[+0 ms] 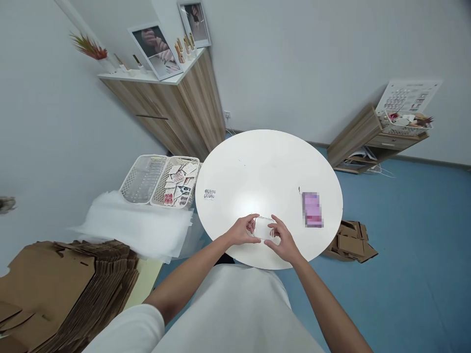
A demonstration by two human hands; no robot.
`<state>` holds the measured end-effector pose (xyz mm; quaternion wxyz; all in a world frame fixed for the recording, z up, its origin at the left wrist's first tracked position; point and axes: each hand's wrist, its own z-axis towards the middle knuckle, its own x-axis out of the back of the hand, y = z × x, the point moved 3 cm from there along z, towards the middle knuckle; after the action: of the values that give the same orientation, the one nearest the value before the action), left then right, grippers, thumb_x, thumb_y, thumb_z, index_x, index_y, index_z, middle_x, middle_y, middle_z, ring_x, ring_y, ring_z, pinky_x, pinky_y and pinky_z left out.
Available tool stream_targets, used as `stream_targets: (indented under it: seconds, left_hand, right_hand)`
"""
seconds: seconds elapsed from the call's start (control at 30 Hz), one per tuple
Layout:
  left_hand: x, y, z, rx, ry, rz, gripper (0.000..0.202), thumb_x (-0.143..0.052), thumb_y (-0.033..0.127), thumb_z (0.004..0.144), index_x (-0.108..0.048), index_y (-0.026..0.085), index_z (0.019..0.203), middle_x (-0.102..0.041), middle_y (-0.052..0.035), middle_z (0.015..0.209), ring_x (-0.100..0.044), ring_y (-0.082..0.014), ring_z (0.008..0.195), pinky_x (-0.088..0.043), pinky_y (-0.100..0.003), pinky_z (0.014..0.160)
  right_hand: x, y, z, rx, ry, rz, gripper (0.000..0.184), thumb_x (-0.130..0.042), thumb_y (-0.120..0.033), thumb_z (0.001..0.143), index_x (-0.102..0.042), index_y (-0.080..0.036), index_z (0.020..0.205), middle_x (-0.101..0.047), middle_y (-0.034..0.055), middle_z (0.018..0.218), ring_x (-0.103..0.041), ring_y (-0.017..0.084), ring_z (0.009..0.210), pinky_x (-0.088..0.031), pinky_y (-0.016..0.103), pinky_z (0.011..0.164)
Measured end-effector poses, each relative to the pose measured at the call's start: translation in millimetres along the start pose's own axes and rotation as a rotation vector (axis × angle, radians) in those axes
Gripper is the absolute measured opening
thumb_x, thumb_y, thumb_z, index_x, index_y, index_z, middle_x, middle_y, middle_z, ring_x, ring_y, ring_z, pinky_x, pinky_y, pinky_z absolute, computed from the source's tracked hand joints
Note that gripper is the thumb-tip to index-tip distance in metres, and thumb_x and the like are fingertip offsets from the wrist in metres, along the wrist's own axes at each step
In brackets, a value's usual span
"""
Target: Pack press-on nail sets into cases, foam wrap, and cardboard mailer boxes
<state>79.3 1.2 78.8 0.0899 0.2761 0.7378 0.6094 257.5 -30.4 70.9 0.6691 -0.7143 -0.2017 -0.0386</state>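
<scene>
Between my hands, over the near part of the white round table (272, 157), is a small clear plastic box (263, 228). My left hand (243, 230) grips its left side with thumb and fingers. On the opposite side my right hand (282, 240) holds it the same way, fingertips on the edge. The box looks see-through; I cannot make out anything inside it. A small card of patterned press-on nails (209, 194) lies at the table's left side. Right of my hands rests a phone (312, 210) with a blurred pink-purple screen.
Left of the table stand a white basket of clear boxes (142, 179) and a basket of nail cards (179, 181). White sheets (136, 220) and stacked flat cardboard (84, 289) lie nearer. A wooden cabinet (191, 108) stands behind; folded cardboard (351, 241) sits on the floor at right.
</scene>
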Motion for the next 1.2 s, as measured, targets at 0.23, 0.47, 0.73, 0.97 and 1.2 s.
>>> stream_targets:
  seconds: [0.23, 0.47, 0.73, 0.97, 1.2]
  left_hand:
    - [7.6, -2.8, 2.9, -0.034, -0.087, -0.03, 0.078, -0.076, 0.029, 0.049, -0.043, 0.024, 0.12, -0.053, 0.0007, 0.081, -0.051, -0.0104, 0.066, -0.044, -0.028, 0.068]
    - [10.0, -15.3, 4.8, -0.025, -0.123, -0.085, 0.078, -0.076, 0.028, 0.049, -0.041, 0.025, 0.119, -0.052, -0.0004, 0.088, -0.052, -0.0079, 0.062, -0.044, -0.026, 0.064]
    - [12.6, -22.7, -3.5, -0.049, -0.15, -0.156, 0.08, -0.076, 0.026, 0.051, -0.038, 0.025, 0.121, -0.049, -0.0007, 0.091, -0.053, -0.0076, 0.063, -0.045, -0.027, 0.064]
    - [14.2, -23.8, -9.2, -0.056, -0.149, -0.226, 0.08, -0.077, 0.024, 0.051, -0.039, 0.025, 0.121, -0.048, -0.0013, 0.091, -0.055, -0.0091, 0.066, -0.046, -0.028, 0.065]
    - [10.6, -16.7, -8.5, 0.016, -0.142, -0.432, 0.079, -0.074, 0.022, 0.056, -0.036, 0.026, 0.125, -0.051, -0.0041, 0.092, -0.056, -0.0136, 0.08, -0.046, -0.03, 0.068]
  right_hand:
    - [-2.9, -8.0, 1.8, 0.011, -0.026, -0.075, 0.038, -0.064, -0.03, 0.059, -0.055, -0.027, 0.096, -0.044, 0.008, 0.125, -0.054, 0.024, 0.091, -0.046, 0.041, 0.075]
    - [-11.4, -14.7, 1.2, 0.084, 0.031, -0.166, 0.038, -0.063, -0.031, 0.062, -0.053, -0.025, 0.098, -0.042, 0.0077, 0.128, -0.042, 0.025, 0.115, -0.038, 0.043, 0.089]
    - [-18.5, -11.4, 0.9, 0.128, 0.055, -0.136, 0.04, -0.068, -0.034, 0.058, -0.056, -0.023, 0.095, -0.047, 0.0102, 0.123, -0.047, 0.026, 0.11, -0.044, 0.039, 0.08]
    - [-18.4, -15.5, 0.2, 0.13, 0.042, -0.029, 0.039, -0.067, -0.033, 0.06, -0.056, -0.022, 0.095, -0.046, 0.0118, 0.122, -0.049, 0.025, 0.108, -0.045, 0.034, 0.078]
    - [-9.0, -19.8, 9.8, 0.089, 0.023, -0.01, 0.039, -0.067, -0.035, 0.061, -0.056, -0.022, 0.097, -0.049, 0.0106, 0.119, -0.056, 0.02, 0.092, -0.047, 0.034, 0.076]
